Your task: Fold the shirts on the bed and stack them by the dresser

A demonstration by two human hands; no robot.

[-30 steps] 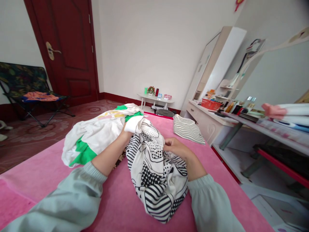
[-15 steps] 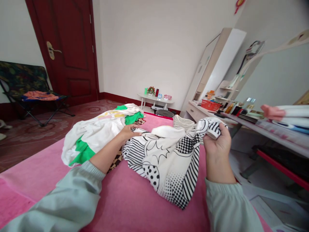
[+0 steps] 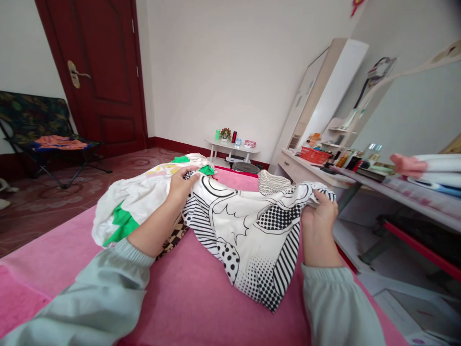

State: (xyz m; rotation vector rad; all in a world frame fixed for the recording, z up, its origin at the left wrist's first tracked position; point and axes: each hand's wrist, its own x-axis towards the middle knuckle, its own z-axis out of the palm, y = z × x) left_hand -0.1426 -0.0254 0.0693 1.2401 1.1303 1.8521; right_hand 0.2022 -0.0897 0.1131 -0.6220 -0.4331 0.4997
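A white garment with black stripes, dots and cartoon outlines [image 3: 237, 221] is stretched between my two hands over the pink bed cover [image 3: 201, 298]. My left hand [image 3: 183, 185] pinches its upper left edge. On the other side my right hand [image 3: 320, 211] grips the bunched upper right corner, fingers closed round the cloth. The garment's lower part hangs to a point on or just above the cover. Left of it lies a heap of white and green clothing [image 3: 144, 197], with a brown checkered cloth [image 3: 175, 239] partly under my left forearm.
A striped cream cloth [image 3: 273, 182] lies behind the garment. To the right stands a dressing table with a red basket [image 3: 315, 155] and bottles. A folding chair [image 3: 46, 134] holds orange cloth at left. A low white table [image 3: 232, 146] stands by the far wall.
My left hand has risen and lifted the garment's left edge, so its top is now spread flatter between both hands. My right hand has lowered slightly and shifted a little left.
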